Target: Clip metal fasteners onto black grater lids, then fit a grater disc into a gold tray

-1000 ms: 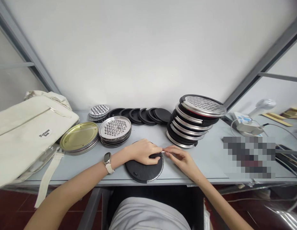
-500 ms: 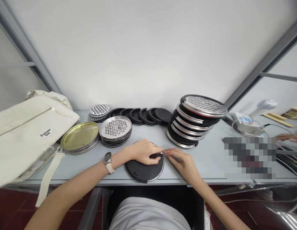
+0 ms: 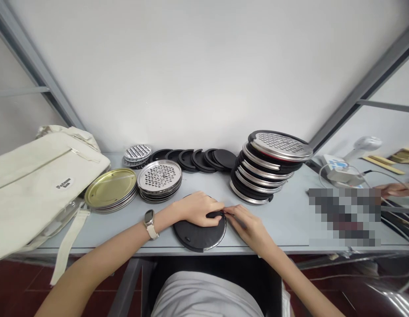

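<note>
A black round disc with a silver metal rim (image 3: 197,235) lies on the table in front of me, partly covered by my hands. My left hand (image 3: 201,209) lies across its upper part. Its fingers are bent over the disc's upper right edge, with the thumb on the black surface. My right hand (image 3: 248,224) is at that same edge, its fingertips pinched together on the rim and nearly touching my left fingertips. What lies right under the fingertips is hidden.
Behind stand metal grater plates (image 3: 160,177), gold-coloured plates (image 3: 110,188), small grater discs (image 3: 137,152) and black plastic rings (image 3: 187,160). A tall stack of rimmed graters (image 3: 265,176) leans at right. A cream bag (image 3: 42,176) lies left; another person's hand (image 3: 396,190) is far right.
My right hand's fingers have drawn closer together at the disc's rim, and the hand has shifted slightly left. My left hand and the disc stay almost in place.
</note>
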`<control>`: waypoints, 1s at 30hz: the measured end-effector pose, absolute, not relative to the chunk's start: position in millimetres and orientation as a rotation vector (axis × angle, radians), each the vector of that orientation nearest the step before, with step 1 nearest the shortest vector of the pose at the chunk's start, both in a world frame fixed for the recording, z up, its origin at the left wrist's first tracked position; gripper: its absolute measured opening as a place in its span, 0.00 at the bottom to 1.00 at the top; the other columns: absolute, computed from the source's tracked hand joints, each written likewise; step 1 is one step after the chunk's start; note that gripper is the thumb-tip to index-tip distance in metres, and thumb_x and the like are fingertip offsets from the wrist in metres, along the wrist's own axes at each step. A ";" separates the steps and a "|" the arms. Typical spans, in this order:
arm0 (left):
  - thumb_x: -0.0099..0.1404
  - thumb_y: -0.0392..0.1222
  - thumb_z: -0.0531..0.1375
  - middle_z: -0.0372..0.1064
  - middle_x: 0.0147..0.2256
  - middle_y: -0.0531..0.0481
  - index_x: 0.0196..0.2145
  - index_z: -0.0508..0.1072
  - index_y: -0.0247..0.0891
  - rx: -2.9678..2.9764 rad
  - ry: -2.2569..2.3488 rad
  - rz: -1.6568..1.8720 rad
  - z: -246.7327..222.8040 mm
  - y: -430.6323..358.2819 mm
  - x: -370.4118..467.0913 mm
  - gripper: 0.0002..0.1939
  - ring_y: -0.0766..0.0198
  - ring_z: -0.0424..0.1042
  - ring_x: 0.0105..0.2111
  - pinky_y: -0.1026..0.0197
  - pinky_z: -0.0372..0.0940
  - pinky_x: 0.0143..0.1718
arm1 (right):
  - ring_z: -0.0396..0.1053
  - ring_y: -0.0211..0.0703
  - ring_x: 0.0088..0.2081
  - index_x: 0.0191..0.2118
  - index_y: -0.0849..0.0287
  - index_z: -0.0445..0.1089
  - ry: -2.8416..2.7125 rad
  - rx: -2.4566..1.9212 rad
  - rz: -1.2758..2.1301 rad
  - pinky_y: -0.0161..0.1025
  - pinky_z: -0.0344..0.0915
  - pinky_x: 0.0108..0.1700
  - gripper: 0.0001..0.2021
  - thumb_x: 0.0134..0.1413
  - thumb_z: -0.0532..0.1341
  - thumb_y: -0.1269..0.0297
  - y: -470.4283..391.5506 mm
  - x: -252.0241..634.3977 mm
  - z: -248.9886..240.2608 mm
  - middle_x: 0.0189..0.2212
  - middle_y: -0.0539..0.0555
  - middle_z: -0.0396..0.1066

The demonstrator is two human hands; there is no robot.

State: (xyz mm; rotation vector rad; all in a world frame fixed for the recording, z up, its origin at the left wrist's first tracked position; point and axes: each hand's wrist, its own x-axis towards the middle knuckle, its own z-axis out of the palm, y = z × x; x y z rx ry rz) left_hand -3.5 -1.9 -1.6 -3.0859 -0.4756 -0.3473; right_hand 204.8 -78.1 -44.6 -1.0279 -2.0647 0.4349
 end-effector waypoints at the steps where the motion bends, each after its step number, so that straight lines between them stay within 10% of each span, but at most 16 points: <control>1: 0.64 0.46 0.55 0.71 0.26 0.52 0.33 0.66 0.39 -3.089 -0.480 -0.354 -2.0 -1.7 -3.5 0.08 0.63 0.70 0.25 0.61 0.55 0.25 | 0.68 0.44 0.40 0.51 0.54 0.67 -2.041 -1.048 0.445 0.41 0.67 0.43 0.12 0.63 0.54 0.71 -78.1 205.1 -44.3 0.37 0.55 0.70; 20: 0.63 0.47 0.55 0.71 0.27 0.52 0.35 0.68 0.40 -3.104 -0.532 -0.353 -4.1 -2.1 -1.5 0.09 0.63 0.70 0.25 0.61 0.55 0.25 | 0.58 0.38 0.27 0.38 0.57 0.64 -1.946 -1.218 0.809 0.34 0.58 0.31 0.08 0.64 0.53 0.60 -81.3 202.3 -34.3 0.24 0.47 0.61; 30: 0.64 0.47 0.55 0.71 0.27 0.51 0.35 0.70 0.39 -3.087 -0.540 -0.310 -0.4 -3.3 -1.8 0.10 0.62 0.70 0.25 0.62 0.56 0.26 | 0.53 0.37 0.23 0.53 0.56 0.59 -1.990 -1.223 0.902 0.33 0.52 0.27 0.14 0.65 0.50 0.57 -81.6 202.4 -32.8 0.21 0.44 0.52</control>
